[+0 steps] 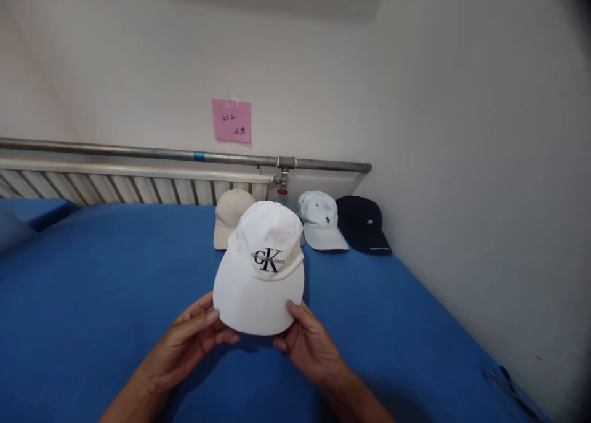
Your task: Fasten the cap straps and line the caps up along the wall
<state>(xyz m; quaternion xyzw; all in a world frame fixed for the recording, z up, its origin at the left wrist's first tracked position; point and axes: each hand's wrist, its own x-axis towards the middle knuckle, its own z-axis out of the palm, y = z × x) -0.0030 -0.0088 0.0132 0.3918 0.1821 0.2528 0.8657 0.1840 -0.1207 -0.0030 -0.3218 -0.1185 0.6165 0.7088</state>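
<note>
A white cap [258, 294] with black letters on its front is held up over the blue surface, its brim toward me. My left hand [191, 340] grips the left edge of the brim, thumb against the rim and fingers underneath. On the right edge, my right hand [309, 340] has its thumb on top of the brim and its fingers below. Behind it stand a beige cap [234, 210], partly hidden by the white one, a pale blue cap [319, 217] with a small dark logo, and a black cap [361, 223].
The blue surface [115, 269] reaches the wall. A radiator [148, 191] and a metal pipe [157, 154] with a red-handled valve [282, 192] run behind it. A pink note [231, 121] hangs on the wall. A dark strap-like object [512, 389] lies at the lower right.
</note>
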